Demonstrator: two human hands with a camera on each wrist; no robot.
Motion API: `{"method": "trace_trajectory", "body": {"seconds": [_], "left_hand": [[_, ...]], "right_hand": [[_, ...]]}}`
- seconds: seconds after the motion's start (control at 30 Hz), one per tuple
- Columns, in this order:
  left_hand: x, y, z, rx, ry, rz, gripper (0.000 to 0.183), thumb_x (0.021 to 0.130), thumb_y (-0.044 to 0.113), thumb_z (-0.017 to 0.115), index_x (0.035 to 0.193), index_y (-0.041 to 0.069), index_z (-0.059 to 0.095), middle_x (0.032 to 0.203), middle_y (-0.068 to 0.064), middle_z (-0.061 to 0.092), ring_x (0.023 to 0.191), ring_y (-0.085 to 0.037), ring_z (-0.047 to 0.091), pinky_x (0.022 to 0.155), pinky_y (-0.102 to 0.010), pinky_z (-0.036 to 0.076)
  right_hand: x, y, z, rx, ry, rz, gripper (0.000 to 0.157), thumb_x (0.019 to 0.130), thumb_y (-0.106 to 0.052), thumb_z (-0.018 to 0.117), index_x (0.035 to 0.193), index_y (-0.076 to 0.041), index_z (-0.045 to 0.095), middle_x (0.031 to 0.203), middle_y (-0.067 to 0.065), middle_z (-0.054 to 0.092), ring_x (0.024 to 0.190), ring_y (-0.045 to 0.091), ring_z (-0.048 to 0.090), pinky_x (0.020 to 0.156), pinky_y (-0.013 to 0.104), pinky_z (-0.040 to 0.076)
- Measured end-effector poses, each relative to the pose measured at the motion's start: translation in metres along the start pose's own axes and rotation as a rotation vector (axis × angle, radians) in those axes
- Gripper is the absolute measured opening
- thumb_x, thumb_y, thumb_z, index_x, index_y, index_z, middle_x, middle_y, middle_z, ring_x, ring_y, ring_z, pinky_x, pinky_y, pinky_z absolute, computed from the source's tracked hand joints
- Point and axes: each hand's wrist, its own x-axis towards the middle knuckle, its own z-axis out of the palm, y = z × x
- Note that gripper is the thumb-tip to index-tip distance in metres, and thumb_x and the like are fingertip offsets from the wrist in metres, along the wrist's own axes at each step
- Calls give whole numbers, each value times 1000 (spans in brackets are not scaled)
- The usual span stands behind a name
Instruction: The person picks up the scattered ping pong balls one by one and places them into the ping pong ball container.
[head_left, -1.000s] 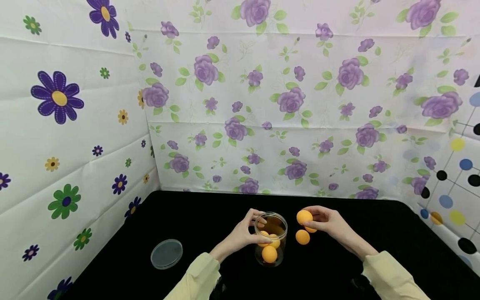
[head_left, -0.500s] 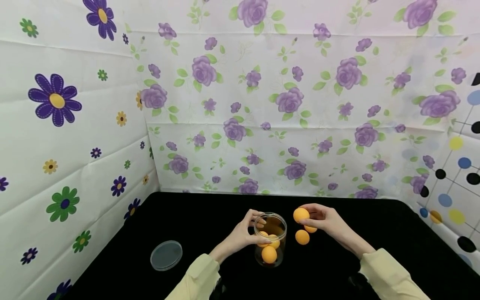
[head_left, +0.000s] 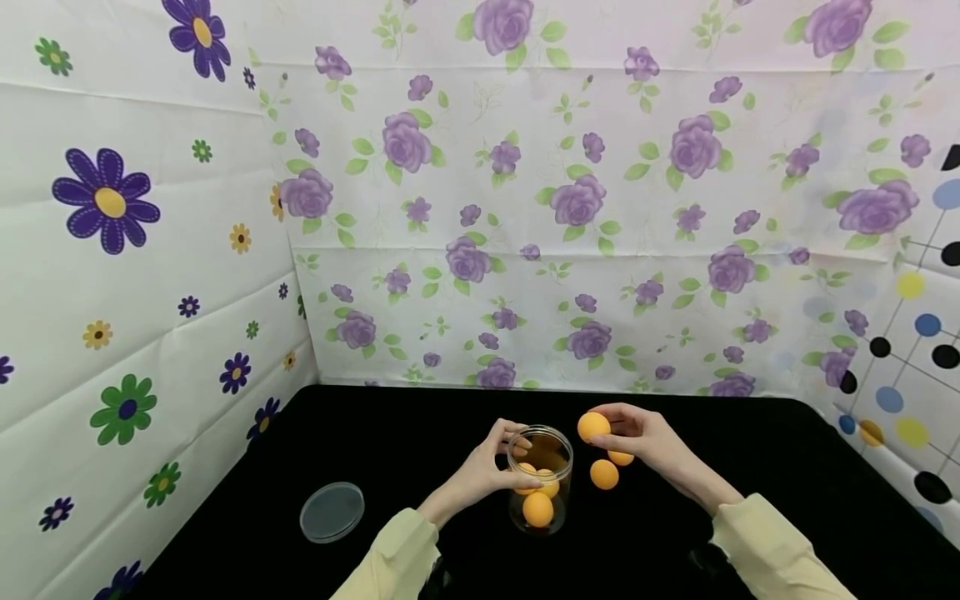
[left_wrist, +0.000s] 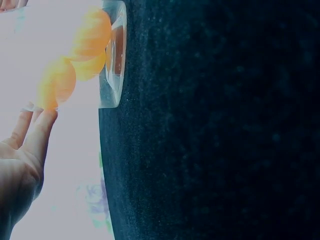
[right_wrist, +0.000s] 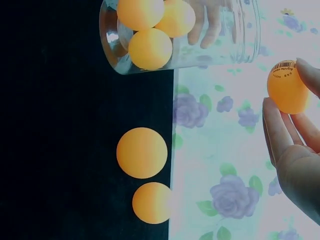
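Held sphere (head_left: 592,427) nearer clear jar (head_left: 543,452)

Smooth plastic, by the look of it, this ball (head_left: 594,427) in my right hand (head_left: 656,437)! The jar (right_wrist: 227,47) gleams, clear and glossy; the lid (head_left: 332,512), smooth and translucent, looks plastic. Matt, finely grained cloth covers the desk (head_left: 405,446)! Behind, smooth, creased sheeting (head_left: 525,200); and my sleeves (head_left: 397,554), matt fabric!

On the table (head_left: 420,421): lid (head_left: 332,512) left of jar (head_left: 564,502), three balls (head_left: 537,509) inside, two balls (head_left: 604,474) right.
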Motion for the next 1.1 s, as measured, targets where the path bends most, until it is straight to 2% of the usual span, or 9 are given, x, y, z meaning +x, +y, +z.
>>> {"method": "trace_trajectory", "body": {"seconds": [0.1,0.3,0.43,0.53,0.77,1.1], "left_hand": [[-1,5,-1,-17,-5,-10,58,80,24,70,128,20,38,120,-5,47,109,-27,43,82,-39,40],[-8,29,-2,-41,-28,-8,59,81,18,69,129,9,36,121,-14,45,110,-36,41,82,-40,40],[-11,36,-2,-41,-27,-12,58,82,16,68,129,8,36,121,-16,45,110,-36,41,81,-38,41],[-11,34,-2,-46,-24,-10,57,82,16,68,129,9,36,121,-16,45,110,-36,41,81,-37,42],[0,2,-1,-14,-1,-3,58,80,25,70,128,20,38,119,-5,47,109,-27,43,81,-37,42],[0,-1,0,11,8,6,58,79,31,71,126,25,38,118,-2,47,107,-23,44,82,-39,41]], "right_hand": [[0,-2,1,0,-3,1,50,81,-27,69,123,-5,52,108,11,59,94,27,56,83,43,41],[2,-5,4,-3,-9,-7,50,82,-26,68,123,-4,52,108,12,59,94,27,56,83,40,42],[3,-8,7,4,-33,-24,49,83,-24,67,124,-2,51,109,13,58,94,27,56,83,41,42],[2,-15,10,13,-43,-23,47,84,-20,66,124,0,50,109,13,58,95,27,56,81,40,43],[5,-13,12,17,-56,-29,48,84,-21,67,124,-1,50,109,13,58,96,27,56,81,38,43],[9,-15,17,37,-71,-27,48,84,-22,67,124,0,51,109,13,59,96,27,56,81,38,43]]}}
